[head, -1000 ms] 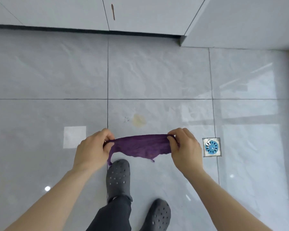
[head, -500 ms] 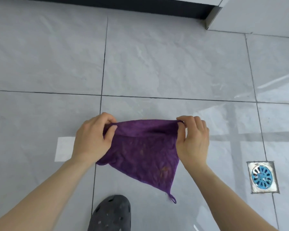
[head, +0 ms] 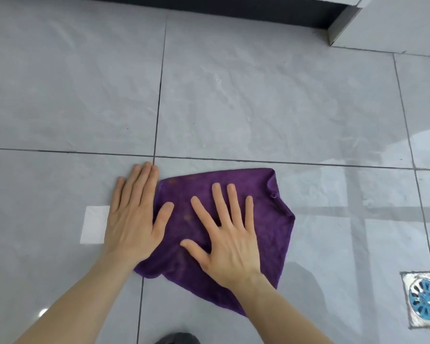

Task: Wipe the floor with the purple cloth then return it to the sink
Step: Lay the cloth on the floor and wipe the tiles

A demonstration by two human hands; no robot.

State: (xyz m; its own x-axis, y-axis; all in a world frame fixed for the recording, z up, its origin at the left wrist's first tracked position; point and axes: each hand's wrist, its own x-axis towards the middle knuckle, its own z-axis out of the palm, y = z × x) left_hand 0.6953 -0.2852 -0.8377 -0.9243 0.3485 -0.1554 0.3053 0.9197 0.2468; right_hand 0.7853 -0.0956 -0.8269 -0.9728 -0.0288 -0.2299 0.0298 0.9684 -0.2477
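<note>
We see the cloth [head: 224, 219] spread flat on the grey floor [head: 258, 108], just below a grout line. The right hand [head: 226, 234] lies palm-down on the middle of it, fingers [head: 217, 202] splayed wide and straight, gripping nothing. The left hand [head: 132, 217] is also flat and open, its fingers close together; the palm and four fingers rest on bare tile at the cloth's left edge, and only the thumb [head: 163, 217] lies over the fabric. The right forearm covers the cloth's near corner, so we cannot make out that edge. Faint brownish marks show on the cloth near its far left corner. A drain [head: 426, 302] sits well to the right, cut off by the frame edge. A dark shoe [head: 178, 338] is barely visible at the bottom. A white patch [head: 94, 224] on the tile lies just left of the left hand.
</note>
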